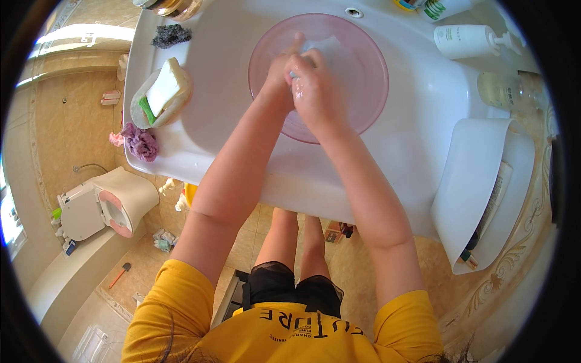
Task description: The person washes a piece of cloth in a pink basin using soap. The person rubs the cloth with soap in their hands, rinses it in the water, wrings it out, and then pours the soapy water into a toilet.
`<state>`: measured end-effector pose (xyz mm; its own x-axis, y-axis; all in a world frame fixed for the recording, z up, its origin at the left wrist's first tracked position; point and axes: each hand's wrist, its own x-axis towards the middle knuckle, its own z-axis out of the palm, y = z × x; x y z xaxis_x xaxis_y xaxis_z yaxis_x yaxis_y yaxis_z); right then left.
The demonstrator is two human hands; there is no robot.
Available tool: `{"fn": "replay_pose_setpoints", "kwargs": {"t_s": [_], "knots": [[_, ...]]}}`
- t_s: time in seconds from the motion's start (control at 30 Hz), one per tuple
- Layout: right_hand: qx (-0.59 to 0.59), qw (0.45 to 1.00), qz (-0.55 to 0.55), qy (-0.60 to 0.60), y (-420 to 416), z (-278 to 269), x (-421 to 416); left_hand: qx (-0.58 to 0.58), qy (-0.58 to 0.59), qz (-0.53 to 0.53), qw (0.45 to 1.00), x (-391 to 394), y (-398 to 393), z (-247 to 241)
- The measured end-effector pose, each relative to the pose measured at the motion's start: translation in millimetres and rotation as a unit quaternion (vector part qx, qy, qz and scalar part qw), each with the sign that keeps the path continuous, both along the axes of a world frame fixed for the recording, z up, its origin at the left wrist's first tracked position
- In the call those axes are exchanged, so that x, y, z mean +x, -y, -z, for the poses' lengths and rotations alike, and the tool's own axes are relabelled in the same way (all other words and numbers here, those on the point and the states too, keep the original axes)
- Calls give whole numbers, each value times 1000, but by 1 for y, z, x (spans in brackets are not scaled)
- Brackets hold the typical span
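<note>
Over a translucent pink basin (367, 100) in the white sink, my two wet hands are pressed together. My right hand (320, 88) is curled, with a bit of pale, wet cloth showing between its fingers. Against it on the left lies my left hand (281, 70), one digit pointing up towards the far rim; its palm and most of its fingers are hidden. A whitish cloth (324, 46), blurred, spreads in the basin just beyond the hands. Whether the left hand grips this cloth does not show.
Left on the white sink (399, 149) are a dark mesh scrubber (171, 36), a soap dish (138, 93) with white soap (165, 88), and a purple cloth (141, 143). A white pump bottle (463, 41), a clear bottle (497, 90) and a white holder (472, 168) with tubes stand right.
</note>
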<state>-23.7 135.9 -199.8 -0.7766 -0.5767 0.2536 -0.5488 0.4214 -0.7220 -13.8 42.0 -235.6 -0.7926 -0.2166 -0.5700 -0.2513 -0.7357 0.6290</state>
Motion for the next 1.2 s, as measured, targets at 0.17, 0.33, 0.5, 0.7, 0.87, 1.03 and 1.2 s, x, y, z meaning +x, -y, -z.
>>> {"fn": "replay_pose_setpoints", "kwargs": {"t_s": [0.17, 0.33, 0.5, 0.7, 0.87, 1.03, 1.2], "knots": [[1, 998, 63, 28, -12, 16, -25, -182, 129, 44, 974, -6, -13, -26], [145, 978, 139, 57, -30, 24, -32, -378, 120, 59, 916, -9, -14, -33], [268, 952, 107, -102, -26, 38, -6, -676, 98, 259, 683, 7, -14, 6], [287, 952, 83, 61, -30, 43, -15, -628, 133, 228, 732, 2, -4, 9], [45, 991, 54, 111, -18, 34, -23, -5, 113, 65, 991, -7, 5, 6], [-20, 999, -28, -3, -4, -6, -1, 149, 6, -6, 989, -3, 9, -9], [-15, 999, -19, -47, 2, -10, 7, 102, -58, 44, 992, 2, 14, 6]]}}
